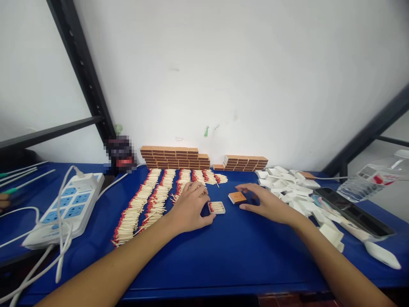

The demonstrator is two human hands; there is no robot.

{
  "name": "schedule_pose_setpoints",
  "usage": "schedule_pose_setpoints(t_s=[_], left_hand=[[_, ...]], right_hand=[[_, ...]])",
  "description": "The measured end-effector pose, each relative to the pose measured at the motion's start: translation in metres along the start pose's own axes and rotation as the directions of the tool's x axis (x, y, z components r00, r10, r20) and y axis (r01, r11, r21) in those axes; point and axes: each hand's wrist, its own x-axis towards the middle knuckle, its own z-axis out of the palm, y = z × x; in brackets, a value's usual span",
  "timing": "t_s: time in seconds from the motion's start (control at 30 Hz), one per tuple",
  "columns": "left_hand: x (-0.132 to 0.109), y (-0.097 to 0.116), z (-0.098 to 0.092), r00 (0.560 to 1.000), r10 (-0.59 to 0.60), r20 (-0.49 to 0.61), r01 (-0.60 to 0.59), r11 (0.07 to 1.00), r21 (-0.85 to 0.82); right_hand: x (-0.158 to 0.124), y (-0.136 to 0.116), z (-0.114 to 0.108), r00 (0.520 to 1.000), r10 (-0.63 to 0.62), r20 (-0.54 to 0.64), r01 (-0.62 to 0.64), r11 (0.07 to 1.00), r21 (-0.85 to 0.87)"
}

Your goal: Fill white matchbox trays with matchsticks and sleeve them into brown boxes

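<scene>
My left hand (191, 207) is over the loose matches, its fingers curved and its thumb apart. The thumb is beside a small white matchbox tray (217, 208) holding red-tipped matches. My right hand (266, 202) is open to the right of an orange matchbox cover (237, 197), with its thumb and fingers apart near the cover's right side. Long rows of red-headed matches (156, 200) lie on the blue table to the left, partly hidden by my left hand and forearm.
Stacked matchboxes (174, 157) line the wall, with a second stack (246, 163) farther right. Empty white trays (289, 187) are heaped at right, near a phone (354, 211) and a plastic bottle (372, 179). A power strip (68, 204) with cables sits at left.
</scene>
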Motion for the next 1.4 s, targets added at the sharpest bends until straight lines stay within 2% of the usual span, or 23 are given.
schedule_pose_setpoints(t_s=[0.23, 0.43, 0.63, 0.8, 0.93, 1.03, 1.13, 1.3, 1.4], left_hand=[[0.001, -0.005, 0.003, 1.0, 0.003, -0.029, -0.003, 1.0, -0.002], [0.003, -0.005, 0.0, 0.996, -0.034, -0.087, 0.033, 0.999, -0.023], [0.004, -0.007, 0.001, 0.998, -0.007, -0.069, 0.001, 0.996, -0.086], [0.007, -0.012, -0.001, 0.999, 0.012, -0.041, -0.018, 0.988, -0.154], [0.008, -0.015, -0.005, 1.0, -0.018, 0.012, 0.02, 0.982, -0.188], [0.008, -0.016, -0.005, 0.994, -0.102, 0.035, 0.108, 0.97, -0.219], [0.006, -0.017, -0.003, 0.986, -0.164, 0.035, 0.167, 0.949, -0.268], [0.005, -0.015, 0.005, 0.987, -0.161, 0.012, 0.155, 0.928, -0.339], [0.004, -0.014, 0.008, 0.991, -0.133, -0.019, 0.123, 0.95, -0.286]], right_hand=[[0.003, -0.017, 0.008, 0.997, 0.047, 0.066, -0.056, 0.99, 0.132], [-0.002, -0.022, 0.016, 0.999, 0.038, 0.025, -0.042, 0.979, 0.198], [0.0, -0.023, 0.019, 0.999, 0.006, -0.036, 0.005, 0.956, 0.293], [0.0, -0.025, 0.022, 0.999, 0.028, -0.04, -0.007, 0.895, 0.447], [0.0, -0.026, 0.022, 0.995, 0.069, -0.077, -0.021, 0.865, 0.501], [0.001, -0.027, 0.023, 0.993, 0.084, -0.085, -0.027, 0.85, 0.526], [0.002, -0.028, 0.023, 0.992, 0.096, -0.081, -0.034, 0.825, 0.563], [0.002, -0.036, 0.026, 0.993, 0.095, -0.07, -0.033, 0.794, 0.607], [0.002, -0.046, 0.029, 0.996, 0.071, -0.053, -0.023, 0.78, 0.626]])
